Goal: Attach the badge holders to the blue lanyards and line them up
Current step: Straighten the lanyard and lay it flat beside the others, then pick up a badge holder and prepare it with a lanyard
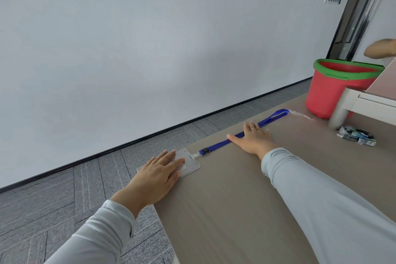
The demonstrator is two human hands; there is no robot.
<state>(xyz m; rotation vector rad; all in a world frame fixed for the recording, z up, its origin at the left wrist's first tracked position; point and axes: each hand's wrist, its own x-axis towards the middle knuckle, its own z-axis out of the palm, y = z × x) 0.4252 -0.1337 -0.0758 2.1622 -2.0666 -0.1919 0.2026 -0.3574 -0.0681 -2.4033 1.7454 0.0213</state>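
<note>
Soft, even daylight fills the view — shadows are faint, with no glare. Wide-angle distortion bends the edges, and the red plastic bucket with a green rim (pixel 334 88) looks slightly blurred.

wall (pixel 128 49): plain white | floor (pixel 64 188): grey carpet tiles | table (pixel 235 210): wood-grain | door (pixel 360 6): dark, possibly glazed

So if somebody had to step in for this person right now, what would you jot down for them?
Left hand: flat, fingers straight, pressing on the clear badge holder at the table edge.
Right hand: flat on the blue lanyard, about midway along it.
Done: the holder looks clipped to the lanyard, which lies stretched straight toward the red bucket.
Left: lift both hands, then attach and line up any further sets; no others are in view.
</note>
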